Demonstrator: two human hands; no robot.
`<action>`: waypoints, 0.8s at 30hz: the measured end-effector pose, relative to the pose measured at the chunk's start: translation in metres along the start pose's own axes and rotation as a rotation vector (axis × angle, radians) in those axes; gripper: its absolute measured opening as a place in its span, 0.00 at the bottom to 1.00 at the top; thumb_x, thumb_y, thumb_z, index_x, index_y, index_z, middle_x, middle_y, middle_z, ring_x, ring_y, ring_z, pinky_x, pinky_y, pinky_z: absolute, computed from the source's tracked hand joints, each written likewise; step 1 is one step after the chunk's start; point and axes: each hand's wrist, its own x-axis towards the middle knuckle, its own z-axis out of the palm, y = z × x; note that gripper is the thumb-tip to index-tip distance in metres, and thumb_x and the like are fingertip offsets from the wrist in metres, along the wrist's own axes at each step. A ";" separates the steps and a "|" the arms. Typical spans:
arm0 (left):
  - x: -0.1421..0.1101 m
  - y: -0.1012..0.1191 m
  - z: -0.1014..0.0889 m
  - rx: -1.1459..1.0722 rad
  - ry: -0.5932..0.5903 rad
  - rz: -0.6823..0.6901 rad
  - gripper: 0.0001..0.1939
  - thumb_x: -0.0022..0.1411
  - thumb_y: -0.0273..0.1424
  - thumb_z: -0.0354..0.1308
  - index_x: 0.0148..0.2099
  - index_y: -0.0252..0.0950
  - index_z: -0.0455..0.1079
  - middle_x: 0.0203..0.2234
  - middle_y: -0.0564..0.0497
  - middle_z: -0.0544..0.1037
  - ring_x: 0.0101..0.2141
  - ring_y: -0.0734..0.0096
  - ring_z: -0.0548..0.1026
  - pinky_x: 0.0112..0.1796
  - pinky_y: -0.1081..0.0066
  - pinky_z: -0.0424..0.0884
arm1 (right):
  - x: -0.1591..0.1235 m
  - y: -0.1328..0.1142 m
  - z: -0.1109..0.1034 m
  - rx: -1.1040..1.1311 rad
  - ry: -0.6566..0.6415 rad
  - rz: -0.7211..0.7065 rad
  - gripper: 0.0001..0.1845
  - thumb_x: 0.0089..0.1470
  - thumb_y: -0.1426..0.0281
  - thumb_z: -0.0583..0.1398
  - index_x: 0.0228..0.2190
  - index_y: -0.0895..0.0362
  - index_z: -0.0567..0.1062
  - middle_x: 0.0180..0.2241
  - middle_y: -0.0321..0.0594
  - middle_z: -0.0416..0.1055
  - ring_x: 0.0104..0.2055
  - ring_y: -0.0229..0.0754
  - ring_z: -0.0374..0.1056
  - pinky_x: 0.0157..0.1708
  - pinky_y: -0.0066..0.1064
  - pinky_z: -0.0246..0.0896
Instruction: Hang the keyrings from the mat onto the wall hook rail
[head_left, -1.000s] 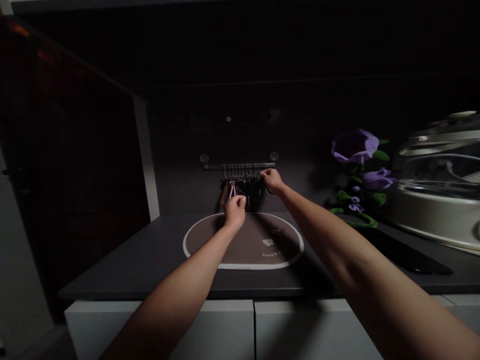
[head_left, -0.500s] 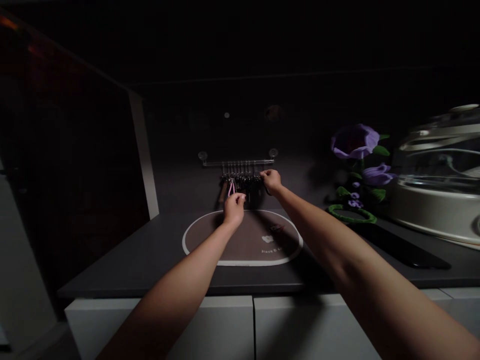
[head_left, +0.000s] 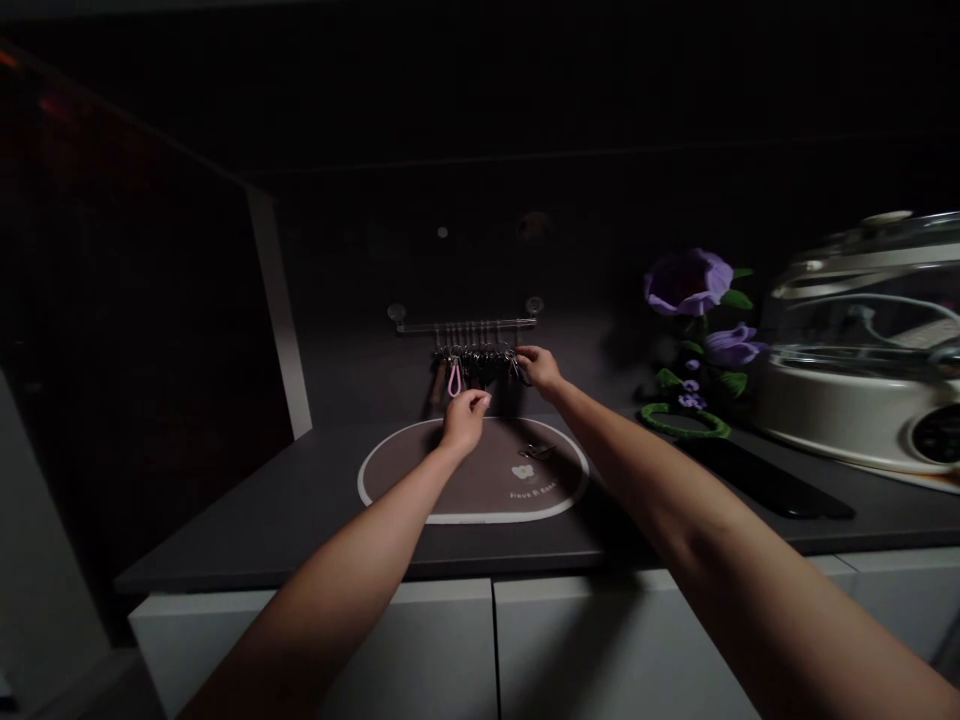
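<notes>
A clear wall-mounted rail (head_left: 465,326) carries a row of several key rings with dark keys (head_left: 476,366). My right hand (head_left: 538,370) is at the right end of the row, its fingertips pinching the last metal ring. My left hand (head_left: 465,420) hangs just below a pink loop strap (head_left: 454,380), fingers bunched, and the strap seems to hang free of them. Beneath both hands lies a brown oval mat with a white border (head_left: 405,470). A small metal item (head_left: 534,451) rests on it.
Purple artificial flowers (head_left: 688,282) with a green stem stand to the right of the rail. Farther right are a white cooker with a glass lid (head_left: 862,340) and a long black slab (head_left: 765,480). White cabinet fronts (head_left: 600,640) sit below the dark counter's front edge (head_left: 300,570).
The view has shifted slightly left. The pink strap now hangs to the left of my left hand, and my right hand has moved left along the key row.
</notes>
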 end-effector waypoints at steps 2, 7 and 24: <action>-0.002 0.002 0.001 0.004 -0.030 0.006 0.07 0.53 0.26 0.52 0.32 0.33 0.71 0.28 0.49 0.76 0.30 0.72 0.71 0.34 0.72 0.66 | -0.006 0.000 -0.005 0.014 -0.025 0.008 0.15 0.46 0.77 0.55 0.39 0.62 0.72 0.41 0.46 0.71 0.43 0.37 0.67 0.46 0.30 0.58; -0.008 0.007 0.003 0.019 -0.107 0.036 0.07 0.53 0.26 0.52 0.32 0.33 0.71 0.30 0.48 0.76 0.31 0.72 0.71 0.36 0.70 0.66 | -0.031 -0.006 -0.016 0.072 -0.120 -0.013 0.15 0.46 0.79 0.54 0.39 0.62 0.72 0.41 0.44 0.72 0.42 0.37 0.68 0.46 0.33 0.59; -0.024 0.012 0.011 0.219 -0.489 0.221 0.09 0.53 0.28 0.53 0.36 0.36 0.72 0.32 0.49 0.75 0.35 0.70 0.70 0.40 0.70 0.64 | -0.123 0.005 -0.066 -0.191 -0.369 0.049 0.12 0.47 0.74 0.56 0.35 0.62 0.74 0.33 0.41 0.73 0.33 0.35 0.67 0.40 0.30 0.60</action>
